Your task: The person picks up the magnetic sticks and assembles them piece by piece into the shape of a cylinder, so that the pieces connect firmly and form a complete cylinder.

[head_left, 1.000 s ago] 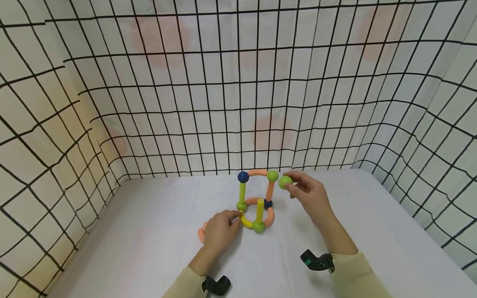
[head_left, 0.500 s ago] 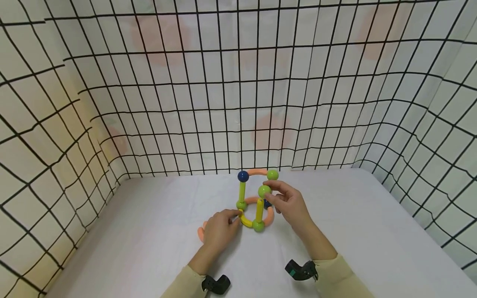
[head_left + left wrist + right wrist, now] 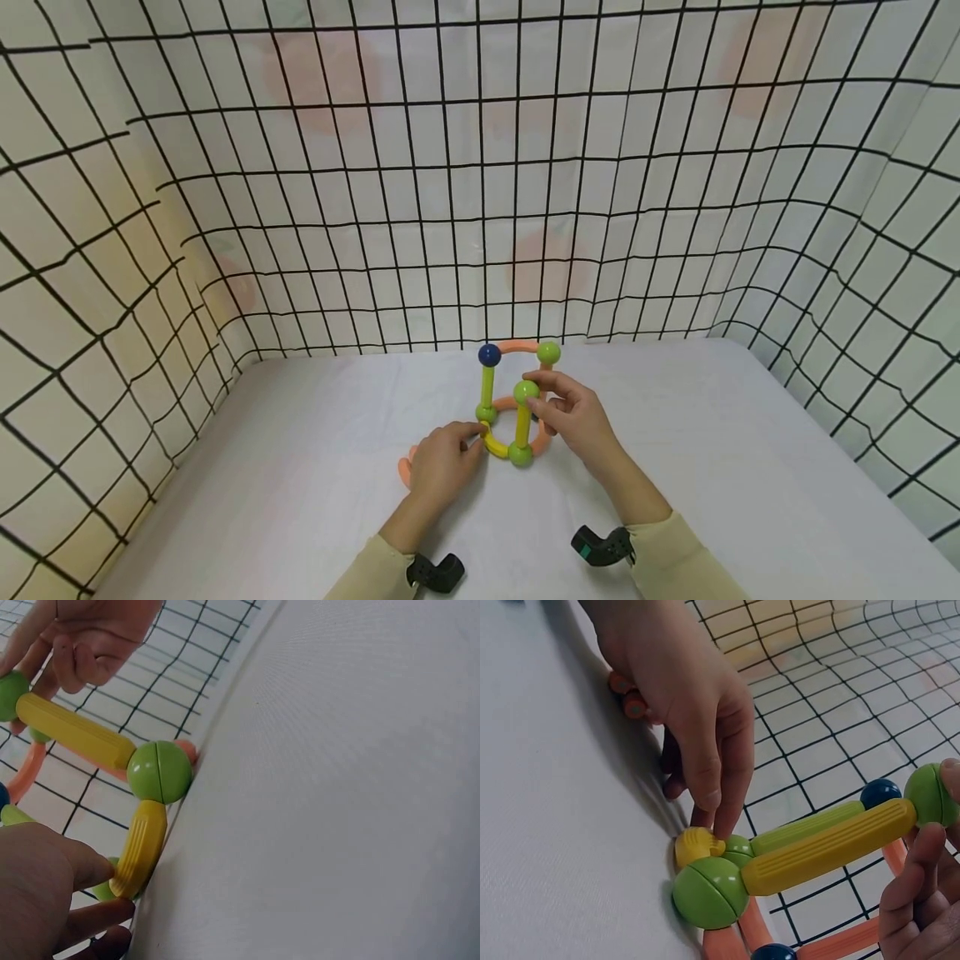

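A frame of magnetic rods and balls stands on the white surface. My right hand [image 3: 577, 421] pinches a green ball [image 3: 526, 391] between thumb and fingers, and the ball sits on the top end of an upright yellow straight rod [image 3: 829, 847]. Below, that rod meets another green ball [image 3: 159, 772]. My left hand [image 3: 444, 458] pinches a yellow curved rod [image 3: 142, 844] in the base ring, by its end near a further green ball. Behind rise a light green rod [image 3: 487, 387] with a navy ball [image 3: 489, 355] on top, and an orange upright partly hidden by my right hand.
An orange curved rod [image 3: 517, 346] joins the navy ball to a green ball [image 3: 549, 352] at the top back. Loose orange rods [image 3: 405, 472] lie left of my left hand. Black grid netting [image 3: 480, 192] over white cloth walls in the back and sides.
My right hand has moved left and slightly down with the green ball, bringing it from beside the frame onto the upright yellow rod. The left hand stays in place.
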A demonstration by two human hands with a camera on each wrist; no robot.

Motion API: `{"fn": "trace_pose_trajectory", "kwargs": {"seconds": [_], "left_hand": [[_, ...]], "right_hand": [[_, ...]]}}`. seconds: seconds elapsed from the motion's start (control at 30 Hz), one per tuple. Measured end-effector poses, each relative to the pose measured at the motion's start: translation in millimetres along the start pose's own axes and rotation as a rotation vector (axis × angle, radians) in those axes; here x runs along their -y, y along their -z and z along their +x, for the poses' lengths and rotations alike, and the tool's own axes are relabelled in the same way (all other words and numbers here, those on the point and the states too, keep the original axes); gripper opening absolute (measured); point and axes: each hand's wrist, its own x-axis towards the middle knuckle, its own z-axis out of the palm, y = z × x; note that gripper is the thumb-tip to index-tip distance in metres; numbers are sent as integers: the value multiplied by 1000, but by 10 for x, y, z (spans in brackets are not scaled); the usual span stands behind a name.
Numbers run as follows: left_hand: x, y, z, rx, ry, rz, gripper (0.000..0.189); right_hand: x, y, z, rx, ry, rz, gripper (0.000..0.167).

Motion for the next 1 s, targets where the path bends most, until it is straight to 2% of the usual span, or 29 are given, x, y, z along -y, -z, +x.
{"fn": "trace_pose_trajectory", "kwargs": {"seconds": [0.27, 0.57, 0.73, 1.0], "left_hand": [[-11, 10, 3, -14, -11, -5, 21], [15, 0, -9, -14, 8, 1, 21], [21, -10, -3, 5, 14, -4, 21], [12, -6, 1, 3, 4, -3, 21]], "right_hand": [[-51, 8, -11, 31, 19, -65, 41], [-216, 37, -10, 59, -24, -235, 43], [-319, 50, -12, 93, -25, -319, 34], [-504, 62, -28, 181, -46, -331, 29]]}}
